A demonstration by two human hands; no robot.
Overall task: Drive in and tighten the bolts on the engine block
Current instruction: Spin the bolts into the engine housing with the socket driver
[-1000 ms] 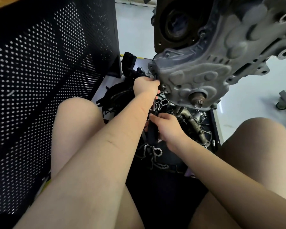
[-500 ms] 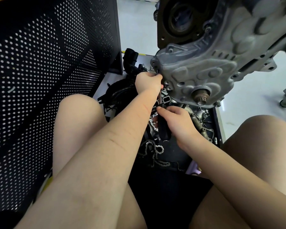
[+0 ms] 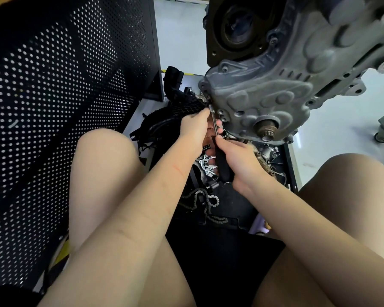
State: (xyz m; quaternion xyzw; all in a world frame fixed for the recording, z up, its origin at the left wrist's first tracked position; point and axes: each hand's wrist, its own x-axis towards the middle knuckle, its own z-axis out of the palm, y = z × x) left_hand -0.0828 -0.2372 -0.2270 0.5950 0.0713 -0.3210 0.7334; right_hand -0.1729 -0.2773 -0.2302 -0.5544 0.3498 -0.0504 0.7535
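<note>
Fingers of the right hand [image 3: 242,161] curled round the black handle of a driver [image 3: 222,161] at frame centre, its thin shaft angled up to the engine block [image 3: 275,91], upper right. The left hand [image 3: 194,127] pinched the shaft near its tip. No writing was legible.

We find no text, label, brand, number or sign that we can read anywhere in the head view. The raised marks cast into the grey engine block [image 3: 275,94] are ribs and rounded bosses only, and we can make out no letters among them.
</note>
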